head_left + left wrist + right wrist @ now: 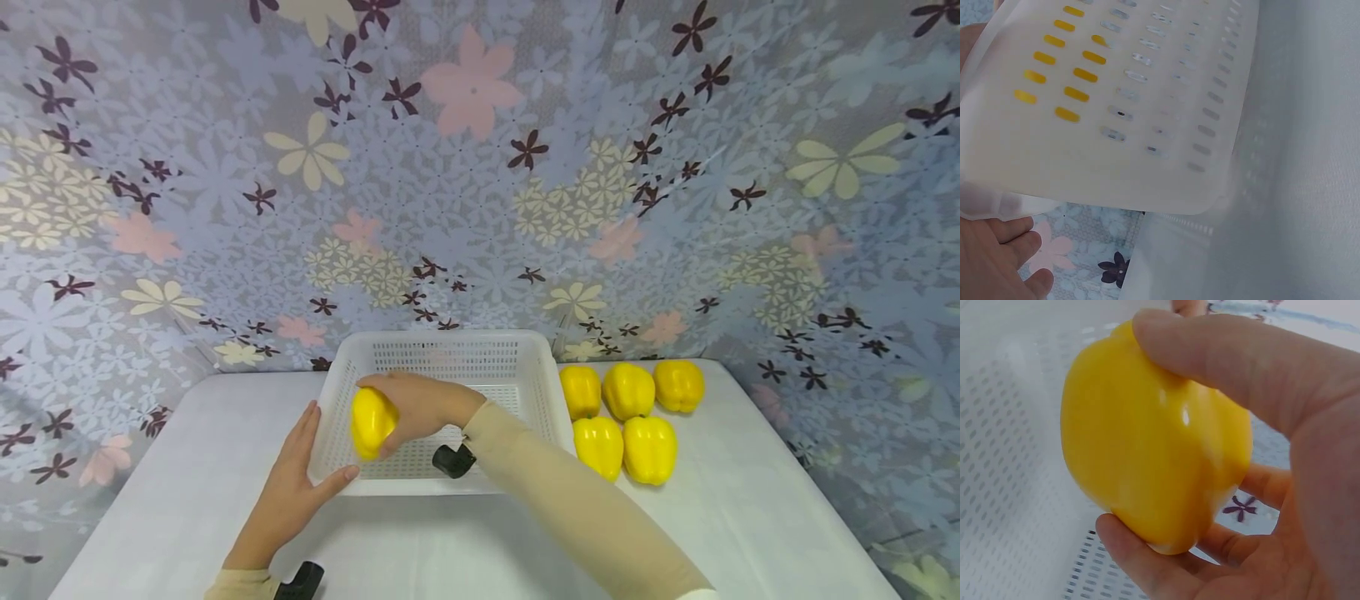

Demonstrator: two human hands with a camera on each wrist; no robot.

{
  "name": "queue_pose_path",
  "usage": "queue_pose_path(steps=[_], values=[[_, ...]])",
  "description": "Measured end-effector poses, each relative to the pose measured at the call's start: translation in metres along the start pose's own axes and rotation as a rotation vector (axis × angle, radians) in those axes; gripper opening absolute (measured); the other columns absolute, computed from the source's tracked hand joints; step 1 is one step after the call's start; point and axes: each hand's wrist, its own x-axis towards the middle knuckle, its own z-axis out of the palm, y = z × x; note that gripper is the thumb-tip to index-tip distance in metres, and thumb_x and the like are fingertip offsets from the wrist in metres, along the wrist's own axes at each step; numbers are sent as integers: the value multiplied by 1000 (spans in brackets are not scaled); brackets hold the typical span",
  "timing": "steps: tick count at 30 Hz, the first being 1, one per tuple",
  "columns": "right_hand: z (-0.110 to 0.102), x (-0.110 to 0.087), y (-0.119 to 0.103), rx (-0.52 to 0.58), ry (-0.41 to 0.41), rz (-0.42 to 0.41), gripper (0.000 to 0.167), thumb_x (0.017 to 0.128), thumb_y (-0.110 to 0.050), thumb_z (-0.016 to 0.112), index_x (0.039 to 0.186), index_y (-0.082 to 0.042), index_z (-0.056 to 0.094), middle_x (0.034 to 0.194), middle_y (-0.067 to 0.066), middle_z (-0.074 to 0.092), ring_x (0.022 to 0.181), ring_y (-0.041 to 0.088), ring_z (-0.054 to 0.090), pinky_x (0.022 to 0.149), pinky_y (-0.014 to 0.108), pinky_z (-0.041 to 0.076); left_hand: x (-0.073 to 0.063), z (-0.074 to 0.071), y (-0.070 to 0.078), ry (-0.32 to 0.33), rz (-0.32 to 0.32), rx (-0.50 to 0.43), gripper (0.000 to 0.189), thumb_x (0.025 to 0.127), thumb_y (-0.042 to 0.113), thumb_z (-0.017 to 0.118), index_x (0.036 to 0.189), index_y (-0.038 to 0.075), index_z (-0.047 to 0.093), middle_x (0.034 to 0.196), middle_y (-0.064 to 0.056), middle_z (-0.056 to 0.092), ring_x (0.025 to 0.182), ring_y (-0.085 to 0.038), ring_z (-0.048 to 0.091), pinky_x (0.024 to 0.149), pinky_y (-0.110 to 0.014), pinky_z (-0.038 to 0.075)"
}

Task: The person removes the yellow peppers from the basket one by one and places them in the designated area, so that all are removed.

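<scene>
My right hand (423, 406) grips a yellow bell pepper (370, 423) over the left part of a white plastic basket (450, 487). In the right wrist view, the thumb lies across the top of the glossy pepper (1147, 437) and the fingers curl beneath it. My left hand (296, 479) rests at the basket's near left corner, fingers extended along the left side and thumb by the front rim. The left wrist view shows the basket's slotted wall (1147, 106), with yellow showing through some slots and the fingers (1013, 250) beside the rim.
Several yellow bell peppers (628, 392) stand in two rows on the white table (735, 500), just right of the basket. Flower-patterned cloth (465, 208) hangs behind and around the table. The basket's floor is a perforated grid.
</scene>
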Motion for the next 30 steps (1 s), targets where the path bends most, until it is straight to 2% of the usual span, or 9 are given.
queue_pose_path(steps=[6, 17, 30], values=[[-6, -17, 2, 15, 80, 8, 97, 79, -35, 85, 158, -17, 32, 137, 6, 51, 107, 13, 52, 87, 26, 50, 2, -2, 2, -22, -30, -4, 101, 89, 36, 75, 159, -3, 13, 165, -26, 11, 146, -53, 18, 108, -76, 22], [-8, -44, 2, 63, 184, 16, 96, 79, -31, 86, 157, -19, 32, 140, 10, 45, 109, 17, 54, 90, 29, 52, 1, -1, 1, -16, -22, -11, 101, 88, 34, 76, 159, -4, 14, 164, -27, 12, 146, -53, 18, 108, -76, 22], [-16, -85, 13, 106, 272, -48, 96, 81, -29, 84, 159, -18, 29, 144, 11, 41, 117, 19, 53, 95, 34, 52, 1, 0, 1, 4, -18, -7, 103, 87, 34, 78, 158, -5, 15, 164, -28, 12, 146, -53, 17, 110, -74, 22]])
